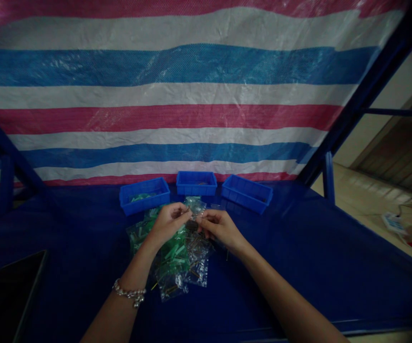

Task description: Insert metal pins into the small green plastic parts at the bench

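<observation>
My left hand (172, 220) and my right hand (222, 227) meet over a pile in the middle of the blue table. Both pinch a small clear plastic bag (196, 206) between thumb and fingers; its contents are too small and dim to make out. Beneath my hands lie several clear bags, some with green strips (175, 251) inside. Other clear bags (199, 272) in the pile hold thin brownish pieces. A bracelet (130, 292) is on my left wrist.
Behind the pile stand three blue bins: a left bin (145, 206) with pale green pieces, a middle bin (196, 189) and a right bin (246, 200). A dark flat device (11, 297) lies at the left. Striped sheeting (177, 114) hangs behind, between blue frame posts (361, 95).
</observation>
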